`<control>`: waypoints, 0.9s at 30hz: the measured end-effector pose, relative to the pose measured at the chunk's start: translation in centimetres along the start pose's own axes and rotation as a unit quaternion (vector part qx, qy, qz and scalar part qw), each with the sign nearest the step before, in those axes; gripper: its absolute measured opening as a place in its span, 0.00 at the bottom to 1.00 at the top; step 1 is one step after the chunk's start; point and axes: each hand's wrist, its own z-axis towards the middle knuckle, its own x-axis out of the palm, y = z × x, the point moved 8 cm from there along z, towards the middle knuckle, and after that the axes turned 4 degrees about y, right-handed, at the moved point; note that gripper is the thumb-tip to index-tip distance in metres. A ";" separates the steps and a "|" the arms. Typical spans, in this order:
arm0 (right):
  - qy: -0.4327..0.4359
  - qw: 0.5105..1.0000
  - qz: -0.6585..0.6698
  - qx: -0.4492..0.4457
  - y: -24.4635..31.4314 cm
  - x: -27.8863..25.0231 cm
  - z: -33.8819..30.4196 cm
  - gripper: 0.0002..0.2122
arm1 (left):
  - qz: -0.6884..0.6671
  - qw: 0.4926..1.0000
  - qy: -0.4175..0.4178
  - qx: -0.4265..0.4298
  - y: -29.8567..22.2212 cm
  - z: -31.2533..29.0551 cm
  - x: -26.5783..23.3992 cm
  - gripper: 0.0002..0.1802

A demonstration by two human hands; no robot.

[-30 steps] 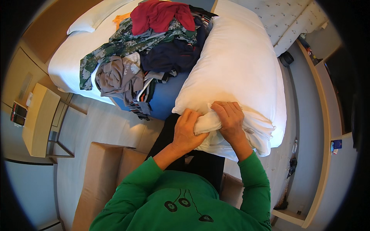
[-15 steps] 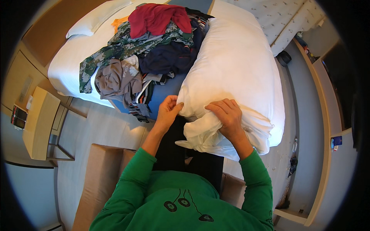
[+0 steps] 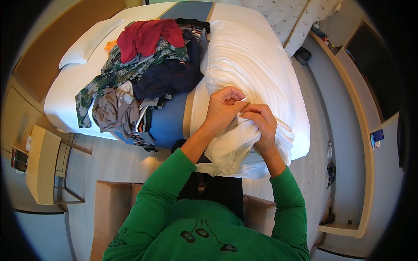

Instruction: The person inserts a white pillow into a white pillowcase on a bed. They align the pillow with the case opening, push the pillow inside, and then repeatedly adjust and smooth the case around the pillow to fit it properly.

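Observation:
A bulky white duvet (image 3: 248,56) lies folded over the right part of the bed, its near end loose and crumpled. My left hand (image 3: 224,108) pinches the duvet's cloth near that end. Close beside it, my right hand (image 3: 261,124) grips the same white fabric, and the fingertips of both hands nearly meet. A bunched flap of cloth hangs below my hands. Left of the duvet is a heap of clothes: a red garment (image 3: 150,39), a camouflage jacket (image 3: 89,89), a navy garment (image 3: 167,78) and a grey-brown shirt (image 3: 115,111).
A blue bed runner (image 3: 167,124) passes beneath the clothes. At the far left rests a white pillow (image 3: 87,45). A wooden desk (image 3: 43,165) stands left, a brown padded seat (image 3: 113,204) beside my legs. Along the right wall run a shelf (image 3: 363,174) and a dark screen (image 3: 370,65).
My left hand has moved right and up, from the duvet's left corner to beside my right hand. The view has shifted, and the duvet's surface looks flatter and more creased.

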 end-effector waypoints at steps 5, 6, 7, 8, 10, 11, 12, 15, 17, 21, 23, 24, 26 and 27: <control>-0.010 0.999 0.007 0.047 -0.7 -0.8 -0.6 0.15 | 0.013 1.000 -0.002 -0.008 0.3 -0.6 0.8 0.04; -0.014 0.998 0.007 0.053 -0.7 -0.7 -0.6 0.16 | 0.016 1.000 -0.004 -0.014 0.3 -0.9 0.6 0.04; -0.017 0.998 0.009 0.059 -0.6 -0.6 -0.6 0.17 | 0.019 1.000 -0.008 -0.019 0.2 -1.2 0.4 0.04; -0.006 0.997 0.009 0.077 -0.6 -0.3 -0.6 0.18 | 0.026 0.999 -0.003 -0.028 0.1 -1.4 0.2 0.05; 0.023 0.993 0.010 0.116 -0.9 0.2 -0.5 0.21 | 0.041 0.998 0.000 -0.043 -0.1 -1.8 -0.2 0.06; 0.038 0.993 0.008 0.110 -0.7 0.3 -0.3 0.22 | 0.035 0.998 0.003 -0.042 -0.2 -1.9 -0.2 0.07; 0.061 0.992 0.004 0.109 -0.8 0.5 -0.2 0.23 | 0.030 0.999 -0.001 -0.041 -0.4 -2.0 -0.3 0.07; 0.107 0.990 -0.021 0.085 -0.6 0.7 -0.2 0.23 | 0.032 0.998 0.001 -0.059 -0.6 -2.3 -0.5 0.09; 0.113 0.990 -0.047 0.063 -0.5 0.7 -0.2 0.23 | 0.037 0.997 0.001 -0.068 -0.6 -2.6 -0.5 0.09; 0.105 0.990 -0.077 0.049 -0.2 0.9 -0.3 0.21 | 0.050 0.996 -0.016 -0.074 -0.1 -3.0 -0.6 0.10; 0.106 0.990 -0.077 0.057 -0.3 1.0 -0.2 0.19 | 0.052 0.997 -0.005 -0.063 -0.3 -3.1 -0.6 0.13; 0.107 0.989 -0.075 0.065 -0.4 1.1 -0.2 0.19 | 0.049 0.997 0.009 -0.051 -0.6 -3.1 -0.4 0.15; 0.109 0.989 -0.067 0.074 -0.5 1.1 0.0 0.17 | 0.072 0.995 0.055 -0.036 -1.6 -3.7 0.3 0.24; 0.110 0.989 -0.061 0.075 -0.4 1.2 0.0 0.16 | 0.098 0.991 0.086 -0.033 -2.3 -4.3 0.6 0.30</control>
